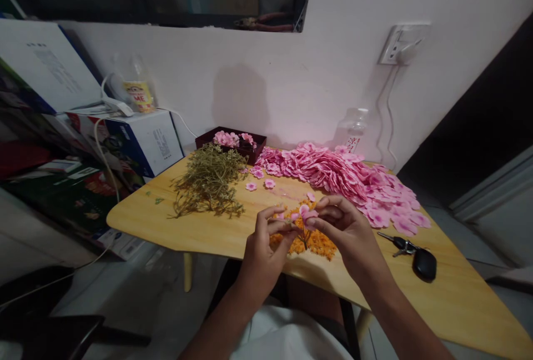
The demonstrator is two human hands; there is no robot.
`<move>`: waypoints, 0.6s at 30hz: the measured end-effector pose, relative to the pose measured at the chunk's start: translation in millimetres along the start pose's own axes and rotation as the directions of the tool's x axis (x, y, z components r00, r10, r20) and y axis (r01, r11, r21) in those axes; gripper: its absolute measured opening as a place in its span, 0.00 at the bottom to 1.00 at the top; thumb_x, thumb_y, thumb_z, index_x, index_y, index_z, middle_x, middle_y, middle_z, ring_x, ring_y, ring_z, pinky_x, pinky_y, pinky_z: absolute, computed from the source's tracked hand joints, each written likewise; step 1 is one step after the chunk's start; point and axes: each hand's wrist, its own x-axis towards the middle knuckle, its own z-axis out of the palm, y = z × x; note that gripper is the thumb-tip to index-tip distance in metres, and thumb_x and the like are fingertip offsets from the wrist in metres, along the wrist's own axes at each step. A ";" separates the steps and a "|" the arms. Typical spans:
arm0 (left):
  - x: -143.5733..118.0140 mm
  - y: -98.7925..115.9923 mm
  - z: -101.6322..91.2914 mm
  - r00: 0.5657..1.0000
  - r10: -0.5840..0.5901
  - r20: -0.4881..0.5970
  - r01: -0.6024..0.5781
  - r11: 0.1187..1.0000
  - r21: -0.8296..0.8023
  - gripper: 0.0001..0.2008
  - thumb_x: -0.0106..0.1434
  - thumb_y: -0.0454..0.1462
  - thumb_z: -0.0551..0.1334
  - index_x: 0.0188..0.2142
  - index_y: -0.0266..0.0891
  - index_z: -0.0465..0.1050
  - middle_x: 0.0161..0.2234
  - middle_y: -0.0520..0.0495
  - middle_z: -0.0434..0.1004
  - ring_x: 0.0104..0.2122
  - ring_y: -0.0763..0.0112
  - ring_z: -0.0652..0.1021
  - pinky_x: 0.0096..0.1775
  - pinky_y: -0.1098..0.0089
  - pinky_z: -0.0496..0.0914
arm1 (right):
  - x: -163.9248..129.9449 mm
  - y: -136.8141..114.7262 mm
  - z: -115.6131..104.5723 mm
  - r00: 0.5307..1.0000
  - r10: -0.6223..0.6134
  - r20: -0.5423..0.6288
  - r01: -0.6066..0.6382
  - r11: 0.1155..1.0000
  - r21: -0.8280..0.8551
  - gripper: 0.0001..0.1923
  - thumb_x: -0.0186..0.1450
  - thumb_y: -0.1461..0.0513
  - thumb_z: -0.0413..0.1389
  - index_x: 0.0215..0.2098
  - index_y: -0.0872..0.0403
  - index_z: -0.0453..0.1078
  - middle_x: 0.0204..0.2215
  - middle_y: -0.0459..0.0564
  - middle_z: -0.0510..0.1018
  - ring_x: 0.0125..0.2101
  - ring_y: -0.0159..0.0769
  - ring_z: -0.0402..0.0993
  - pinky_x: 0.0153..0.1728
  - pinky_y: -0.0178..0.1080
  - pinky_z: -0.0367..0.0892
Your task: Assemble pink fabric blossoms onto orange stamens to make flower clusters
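Note:
My left hand (262, 246) and my right hand (345, 226) meet over the near edge of a wooden table (200, 226). Together they pinch a small pink fabric flower (306, 214) on a thin stem. The left fingers grip the stem side and the right fingers close on the petals. Just under the hands lies a small heap of orange bits (316, 242).
A long pile of pink petals (345, 176) runs along the back right. A bundle of green stems (208, 182) lies at the left, with a dark tray of flowers (232, 140) behind it. Keys (416, 257) rest at the right. Boxes (137, 140) stand left.

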 end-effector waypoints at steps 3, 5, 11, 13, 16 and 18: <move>1.0 3.0 -0.8 0.999 0.039 0.016 -0.039 0.999 0.030 0.16 0.61 0.39 0.61 0.48 0.43 0.66 0.40 0.46 0.79 0.40 0.67 0.79 0.41 0.71 0.71 | 0.9 -2.6 1.1 0.999 -0.035 0.028 0.035 0.999 -0.028 0.13 0.52 0.61 0.66 0.33 0.51 0.67 0.28 0.44 0.76 0.32 0.32 0.75 0.36 0.33 0.71; 1.5 5.1 -2.1 0.995 0.099 0.028 -0.101 0.990 0.099 0.10 0.61 0.38 0.61 0.43 0.42 0.72 0.40 0.46 0.79 0.39 0.68 0.79 0.41 0.71 0.71 | 1.1 -2.5 0.9 0.997 -0.051 0.050 0.054 0.996 -0.064 0.12 0.54 0.61 0.65 0.33 0.51 0.67 0.29 0.45 0.76 0.33 0.32 0.75 0.36 0.33 0.70; 0.6 10.5 -6.4 0.954 0.297 0.047 -0.296 0.903 0.310 0.08 0.60 0.31 0.60 0.38 0.41 0.75 0.35 0.47 0.80 0.35 0.68 0.79 0.40 0.71 0.71 | -2.1 -4.2 1.3 0.989 -0.094 0.113 0.111 0.983 -0.149 0.09 0.56 0.62 0.63 0.32 0.51 0.67 0.29 0.45 0.75 0.33 0.32 0.74 0.36 0.34 0.70; 0.7 11.8 -7.2 0.936 0.347 0.059 -0.346 0.875 0.340 0.08 0.61 0.31 0.59 0.38 0.41 0.75 0.35 0.46 0.80 0.36 0.67 0.79 0.40 0.70 0.71 | -4.8 -6.8 2.5 0.988 -0.095 0.118 0.114 0.979 -0.168 0.07 0.57 0.62 0.62 0.31 0.52 0.67 0.29 0.45 0.74 0.33 0.32 0.75 0.36 0.35 0.71; 1.4 13.0 -7.5 0.911 0.403 0.081 -0.403 0.837 0.370 0.08 0.61 0.31 0.58 0.37 0.40 0.75 0.34 0.45 0.80 0.36 0.66 0.78 0.39 0.70 0.71 | -8.1 -10.2 4.1 0.985 -0.121 0.119 0.145 0.966 -0.214 0.06 0.57 0.62 0.62 0.30 0.51 0.68 0.29 0.45 0.73 0.32 0.32 0.74 0.36 0.34 0.71; 1.6 13.1 -7.4 0.895 0.440 0.078 -0.435 0.817 0.378 0.08 0.61 0.31 0.58 0.37 0.40 0.75 0.34 0.45 0.80 0.35 0.67 0.78 0.39 0.70 0.71 | -8.8 -10.9 4.5 0.983 -0.142 0.118 0.167 0.959 -0.231 0.06 0.57 0.63 0.62 0.30 0.51 0.67 0.29 0.45 0.73 0.32 0.32 0.73 0.35 0.33 0.70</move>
